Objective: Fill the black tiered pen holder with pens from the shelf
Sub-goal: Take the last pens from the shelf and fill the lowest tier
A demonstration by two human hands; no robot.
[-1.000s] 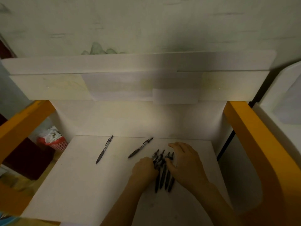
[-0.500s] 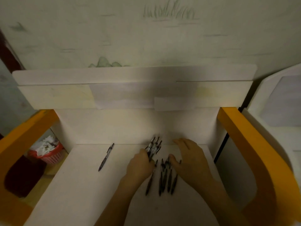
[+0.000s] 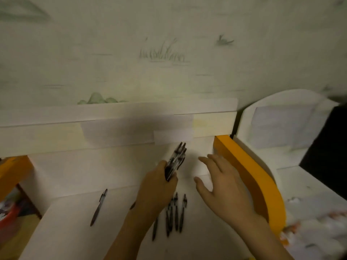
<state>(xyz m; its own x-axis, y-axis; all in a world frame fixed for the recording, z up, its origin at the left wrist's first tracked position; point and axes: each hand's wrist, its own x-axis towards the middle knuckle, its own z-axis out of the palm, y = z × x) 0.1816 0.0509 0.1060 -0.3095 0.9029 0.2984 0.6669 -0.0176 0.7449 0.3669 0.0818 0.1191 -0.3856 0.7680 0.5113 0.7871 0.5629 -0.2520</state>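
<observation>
Pens (image 3: 175, 162) bundled in left hand's (image 3: 157, 190) grip; right hand (image 3: 223, 182) spread beside them.

Left hand (image 3: 156, 190) grips pen bundle (image 3: 175, 162); right hand (image 3: 223, 186) spread.

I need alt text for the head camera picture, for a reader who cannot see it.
The left hand holds up a bundle of black pens above a white shelf, while the right hand hovers open beside it. Several pens lie below the hands, and one pen lies apart to the left.
</observation>
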